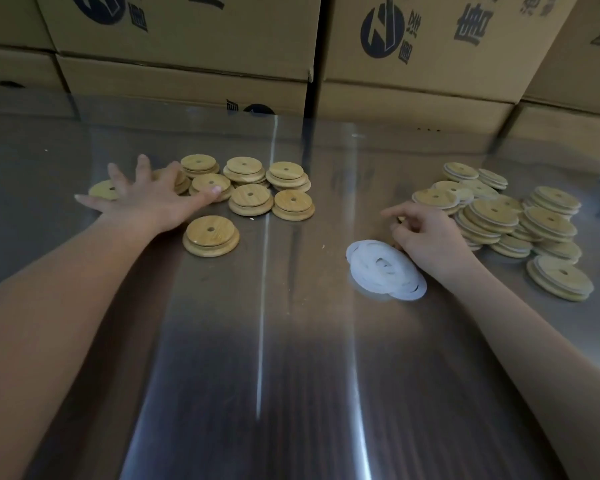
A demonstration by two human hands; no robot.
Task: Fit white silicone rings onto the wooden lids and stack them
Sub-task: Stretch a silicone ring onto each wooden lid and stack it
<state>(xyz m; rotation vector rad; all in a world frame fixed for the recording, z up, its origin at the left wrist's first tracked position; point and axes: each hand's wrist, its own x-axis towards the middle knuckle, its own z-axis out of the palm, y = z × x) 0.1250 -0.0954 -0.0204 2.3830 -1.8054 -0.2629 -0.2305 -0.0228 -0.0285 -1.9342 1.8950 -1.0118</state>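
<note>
Cardboard boxes (pixel 413 46) are stacked in a wall along the far edge of the desk (pixel 291 358), which has a dark wood grain under a glossy cover.

Head view:
- The left hand (pixel 153 199) lies released, with its fingers spread straight over the far-left group of bare lids (pixel 250 199).
- One single lid (pixel 211 236) lies flat just right of the left wrist, apart from the group. It is probably the easiest to take next.
- The rings (pixel 385 270) lie in a loose white pile just beside the right hand (pixel 426 233), on its near-left side.
- The right hand is curled. Whether it grasps anything cannot be told.
- The finished lids (pixel 520 220) are heaped right of that hand.
- Open desk separates the single lid from the rings and gives room for fitting.
</note>
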